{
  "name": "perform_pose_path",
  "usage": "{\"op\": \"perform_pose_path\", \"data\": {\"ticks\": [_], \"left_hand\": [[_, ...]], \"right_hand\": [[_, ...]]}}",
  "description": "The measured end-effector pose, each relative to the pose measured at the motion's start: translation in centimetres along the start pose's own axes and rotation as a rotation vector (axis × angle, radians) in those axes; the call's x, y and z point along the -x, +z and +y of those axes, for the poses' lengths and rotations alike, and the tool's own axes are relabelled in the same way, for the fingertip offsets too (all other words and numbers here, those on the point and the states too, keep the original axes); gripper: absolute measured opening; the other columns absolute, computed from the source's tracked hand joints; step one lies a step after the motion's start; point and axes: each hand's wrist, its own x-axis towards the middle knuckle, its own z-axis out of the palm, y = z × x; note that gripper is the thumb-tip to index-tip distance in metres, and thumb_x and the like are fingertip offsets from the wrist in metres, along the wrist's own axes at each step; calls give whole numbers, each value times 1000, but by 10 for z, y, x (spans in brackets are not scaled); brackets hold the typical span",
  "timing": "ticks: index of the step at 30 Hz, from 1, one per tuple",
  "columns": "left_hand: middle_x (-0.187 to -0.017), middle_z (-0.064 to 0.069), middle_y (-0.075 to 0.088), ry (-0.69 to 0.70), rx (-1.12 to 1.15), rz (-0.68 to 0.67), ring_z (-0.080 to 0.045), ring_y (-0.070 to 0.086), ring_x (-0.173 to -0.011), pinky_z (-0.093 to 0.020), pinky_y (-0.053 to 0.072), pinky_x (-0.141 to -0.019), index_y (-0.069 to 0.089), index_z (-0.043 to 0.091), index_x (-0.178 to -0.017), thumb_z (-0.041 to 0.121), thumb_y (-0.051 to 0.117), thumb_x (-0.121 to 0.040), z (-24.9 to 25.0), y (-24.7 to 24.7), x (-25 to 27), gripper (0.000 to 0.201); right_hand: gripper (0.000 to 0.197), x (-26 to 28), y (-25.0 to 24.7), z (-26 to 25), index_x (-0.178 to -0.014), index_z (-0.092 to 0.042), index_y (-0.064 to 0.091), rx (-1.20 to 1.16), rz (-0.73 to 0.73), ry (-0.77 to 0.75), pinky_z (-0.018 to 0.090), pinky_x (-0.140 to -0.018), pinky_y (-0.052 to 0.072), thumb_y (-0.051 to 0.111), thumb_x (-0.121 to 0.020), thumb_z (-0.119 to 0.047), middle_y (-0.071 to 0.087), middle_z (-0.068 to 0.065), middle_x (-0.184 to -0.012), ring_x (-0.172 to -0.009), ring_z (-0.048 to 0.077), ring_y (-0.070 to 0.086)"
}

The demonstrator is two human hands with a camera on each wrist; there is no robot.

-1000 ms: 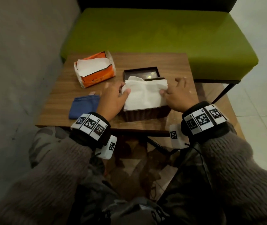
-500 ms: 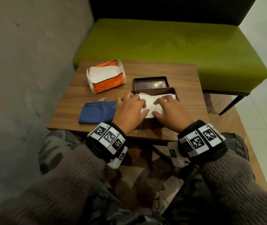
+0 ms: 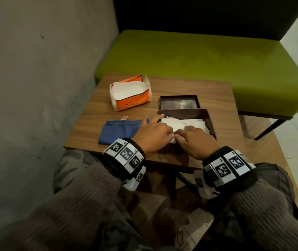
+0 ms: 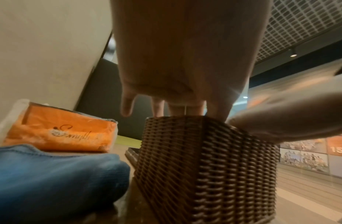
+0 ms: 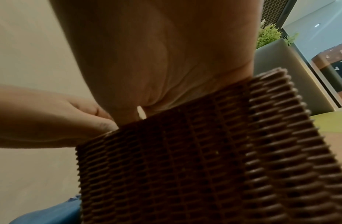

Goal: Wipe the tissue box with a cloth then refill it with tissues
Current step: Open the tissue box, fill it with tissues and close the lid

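Tissues (image 3: pixel 182 123) being pushed flat into tissue box (image 3: pixel 210 122) by left hand (image 3: pixel 152 134) and right hand (image 3: pixel 195 140), fingers relaxed, nothing grasped; corners best pressed down evenly, gently

Green bench (image 3: pixel 208 57) behind wooden table (image 3: pixel 215 98); grey wall (image 3: pixel 35 69) left.

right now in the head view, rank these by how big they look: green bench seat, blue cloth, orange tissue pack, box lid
1. green bench seat, by far the largest
2. blue cloth, partly hidden by the left hand
3. orange tissue pack and box lid: they look alike in size, so no ranking between them
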Motion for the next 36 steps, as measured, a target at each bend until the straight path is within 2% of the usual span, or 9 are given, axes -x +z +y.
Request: {"op": "perform_pose_path", "data": {"ticks": [3,5,7,12,16,20,25,32,36], "left_hand": [[-106,0,66,-72,341,396,-15,55,-104,-35,45,-88,69,21,-99,23,53,-91,-16,-15,-4,18],[-99,-5,67,-164,386,631,-19,59,-93,-32,47,-81,69,14,-93,13,55,-88,-34,-33,-13,15],[-103,-8,66,-258,299,673,-23,57,-99,-34,44,-86,68,10,-95,10,55,-87,-63,-50,-27,15],[-113,-14,63,-344,192,472,-29,56,-109,-36,45,-92,65,8,-108,12,63,-85,-133,-68,-58,23],[-127,-7,59,-325,141,200,-25,49,-121,-33,33,-104,61,12,-119,26,66,-85,-148,-63,-79,37],[-109,-16,63,-335,183,166,-32,53,-113,-32,31,-87,63,3,-103,28,42,-98,-147,-57,-91,33],[-138,-14,49,-330,-61,13,-29,42,-128,-33,25,-106,46,6,-134,33,63,-86,-150,-42,-100,58],[-123,-14,58,-282,-239,66,-31,51,-114,-39,38,-93,54,7,-120,28,55,-91,-150,-41,-108,36],[-120,-11,60,-276,-277,87,-28,51,-115,-42,32,-99,57,9,-121,30,53,-93,-150,-45,-106,35]], "right_hand": [[40,1,1,1,-132,-30,49,-22,29,-8,44,-95,43,28,-100,-41,48,9,-134,-123,29,44],[38,2,4,2,-132,-30,46,-3,82,-10,43,-93,44,29,-100,-40,47,8,-135,-123,29,44],[38,2,8,3,-133,-28,44,29,123,-22,44,-92,46,29,-100,-40,47,8,-135,-122,29,45],[41,-1,10,5,-135,-28,41,64,141,-42,44,-93,46,26,-99,-42,46,7,-135,-121,28,46],[77,-1,9,5,-137,-32,38,90,129,-38,40,-96,43,-5,-77,-55,43,3,-139,-125,24,43],[79,-4,12,7,-137,-34,38,105,139,-53,39,-97,43,-6,-74,-54,42,1,-139,-125,21,43],[81,-4,11,5,-137,-36,37,108,153,-45,36,-98,42,-9,-73,-55,41,-2,-140,-127,18,41],[79,-5,12,6,-138,-37,33,98,148,-54,36,-103,39,-9,-74,-56,37,-2,-144,-131,17,38],[79,-5,13,6,-138,-38,33,100,152,-51,36,-103,39,-10,-74,-57,37,-2,-145,-131,17,37]]}}
